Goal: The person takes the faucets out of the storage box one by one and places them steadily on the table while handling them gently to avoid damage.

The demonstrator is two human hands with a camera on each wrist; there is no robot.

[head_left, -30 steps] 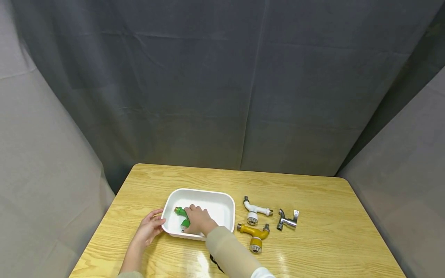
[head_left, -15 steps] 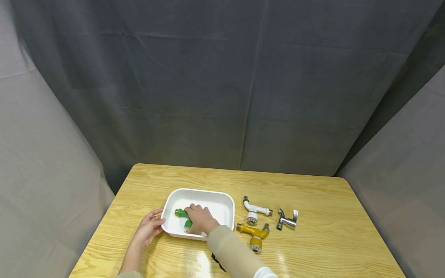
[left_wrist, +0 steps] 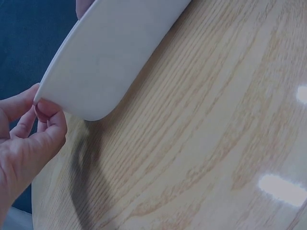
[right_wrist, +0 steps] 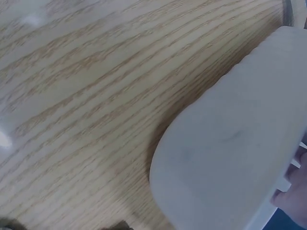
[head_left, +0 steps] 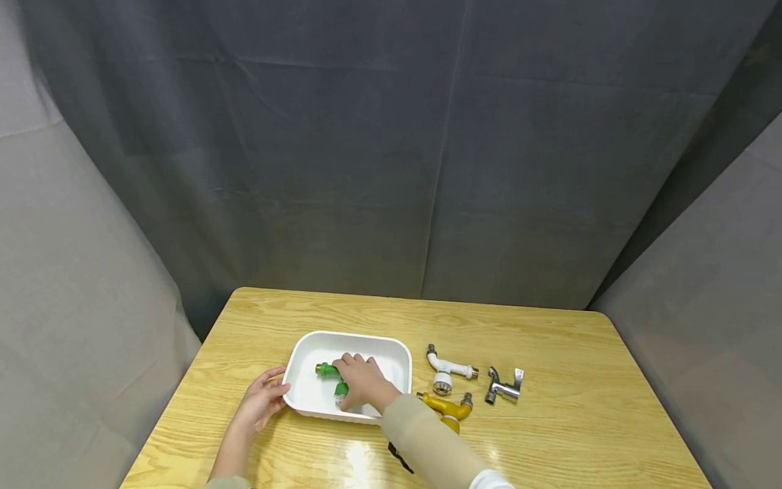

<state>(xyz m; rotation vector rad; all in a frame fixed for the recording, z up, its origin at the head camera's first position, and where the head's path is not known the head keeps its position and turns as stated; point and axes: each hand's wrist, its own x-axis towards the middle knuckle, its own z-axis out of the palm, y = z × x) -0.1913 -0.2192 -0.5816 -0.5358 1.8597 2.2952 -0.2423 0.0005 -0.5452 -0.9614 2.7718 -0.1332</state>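
Observation:
A white plastic basin (head_left: 391, 354) sits on the table in the head view. My left hand (head_left: 259, 404) pinches its left rim between thumb and fingers, which the left wrist view shows close up at the basin's corner (left_wrist: 100, 62). Inside the basin lies a green faucet (head_left: 327, 370) with a brass threaded end pointing left. My right hand (head_left: 364, 382) grips the faucet from above, fingers on the far side and thumb on the near side, hiding its right part. In the right wrist view, the basin's outer wall (right_wrist: 225, 143) covers most of that hand.
Right of the basin lie a white faucet (head_left: 449, 369), a yellow faucet (head_left: 449, 406) and a chrome faucet (head_left: 504, 387). My right sleeve (head_left: 427, 435) overlaps the yellow one's lower part. A black strap (head_left: 400, 458) shows beside that sleeve. Grey curtains (head_left: 342, 170) surround the table.
My right hand and the green faucet have shifted to the right inside the basin. The right sleeve now covers part of the yellow faucet. My left hand has stayed at the rim.

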